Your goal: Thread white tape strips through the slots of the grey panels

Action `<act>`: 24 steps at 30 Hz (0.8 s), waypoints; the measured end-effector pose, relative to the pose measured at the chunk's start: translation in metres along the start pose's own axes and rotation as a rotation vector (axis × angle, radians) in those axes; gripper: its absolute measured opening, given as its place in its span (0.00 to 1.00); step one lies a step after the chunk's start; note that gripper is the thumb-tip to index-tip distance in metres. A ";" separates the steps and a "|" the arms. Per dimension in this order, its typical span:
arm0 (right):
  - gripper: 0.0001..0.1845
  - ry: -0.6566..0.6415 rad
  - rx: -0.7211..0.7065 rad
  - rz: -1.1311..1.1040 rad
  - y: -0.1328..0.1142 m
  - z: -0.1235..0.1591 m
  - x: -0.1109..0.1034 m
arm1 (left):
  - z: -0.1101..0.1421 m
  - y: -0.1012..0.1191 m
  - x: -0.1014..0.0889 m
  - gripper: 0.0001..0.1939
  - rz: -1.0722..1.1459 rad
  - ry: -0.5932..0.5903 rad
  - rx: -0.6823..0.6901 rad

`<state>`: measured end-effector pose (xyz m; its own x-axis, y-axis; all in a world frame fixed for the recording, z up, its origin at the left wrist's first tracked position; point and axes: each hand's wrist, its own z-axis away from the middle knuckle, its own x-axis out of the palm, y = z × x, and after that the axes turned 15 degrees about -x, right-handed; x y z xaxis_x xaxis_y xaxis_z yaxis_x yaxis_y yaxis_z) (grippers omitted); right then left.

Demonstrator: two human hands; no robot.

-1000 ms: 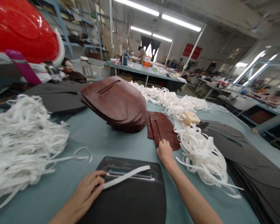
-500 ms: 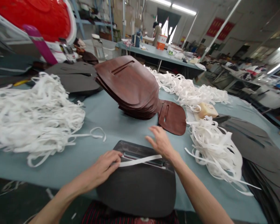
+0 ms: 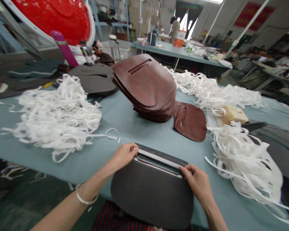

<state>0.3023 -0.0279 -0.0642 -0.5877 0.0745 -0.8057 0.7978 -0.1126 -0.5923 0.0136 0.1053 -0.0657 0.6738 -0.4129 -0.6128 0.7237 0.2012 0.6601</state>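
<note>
Striped cloth [image 3: 108, 216] shows nearest, under the rounded near end of a dark panel [image 3: 151, 192] that lies at the counter's [image 3: 117, 115] near edge and partly overhangs it. Near the panel's far end is a slot [image 3: 159, 164], and a white strip [image 3: 159, 157] runs along the slot's far side. The left hand [image 3: 125, 157] has its fingers pinched on the strip's left end; the right hand [image 3: 198, 183] has thumb and fingers closed on the other end.

To lay the strip well, both ends should probably be kept lightly taut and level with the slot's edge, without stretching, then pressed flat from one end so that no ripple forms. The panel's overhang could let it tip, so weight is best kept over the counter.

The strip's long axis runs from hand to hand, parallel to the slot, its right end slanting nearer the person. The panel's slotted end points away from the body.

Beyond, a left pile [image 3: 60, 115] and a right pile [image 3: 245, 163] of white strips flank a brown stack [image 3: 144, 83] and a brown piece [image 3: 192, 123]. Farther off, a person [image 3: 175, 29] stands by a second counter [image 3: 166, 51].
</note>
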 end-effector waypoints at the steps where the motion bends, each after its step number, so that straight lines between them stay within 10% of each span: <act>1: 0.19 0.039 0.024 0.011 0.003 -0.001 0.003 | -0.003 0.001 0.001 0.12 -0.010 0.032 -0.019; 24: 0.14 0.093 0.188 -0.003 0.018 -0.014 0.012 | -0.022 -0.008 0.006 0.14 -0.116 0.113 -0.176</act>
<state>0.3113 -0.0155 -0.0845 -0.5683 0.1652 -0.8061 0.7516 -0.2944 -0.5903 0.0154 0.1203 -0.0845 0.5897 -0.3424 -0.7314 0.8056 0.3141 0.5024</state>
